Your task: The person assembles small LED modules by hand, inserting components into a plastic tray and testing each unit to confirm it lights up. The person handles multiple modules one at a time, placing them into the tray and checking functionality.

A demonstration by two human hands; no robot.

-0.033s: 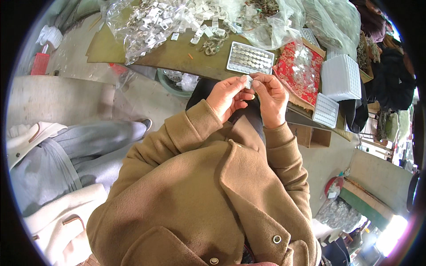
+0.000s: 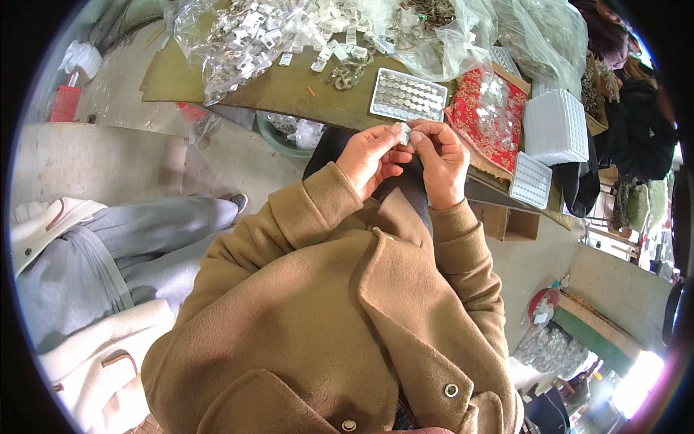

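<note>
My left hand (image 2: 367, 158) and my right hand (image 2: 443, 160) meet above my lap, just off the table's near edge. Between their fingertips is a small white plastic piece (image 2: 405, 133). The left thumb and fingers pinch it from one side, while the right thumb and forefinger close on its other side; fingers cover much of it. Right beyond the hands lies a white tray (image 2: 374, 108) holding rows of round silver button cells (image 2: 408, 94). Farther left, many similar white plastic pieces (image 2: 253, 29) with thin wires are heaped on clear plastic.
Beside the tray is a red patterned cloth (image 2: 499, 134) with clear plastic on it. Stacked white trays (image 2: 557, 126) and a single tray (image 2: 531, 181) stand at the right. A basin (image 2: 278, 147) sits under the table edge. Another person's grey-clad legs (image 2: 159, 231) are at the left.
</note>
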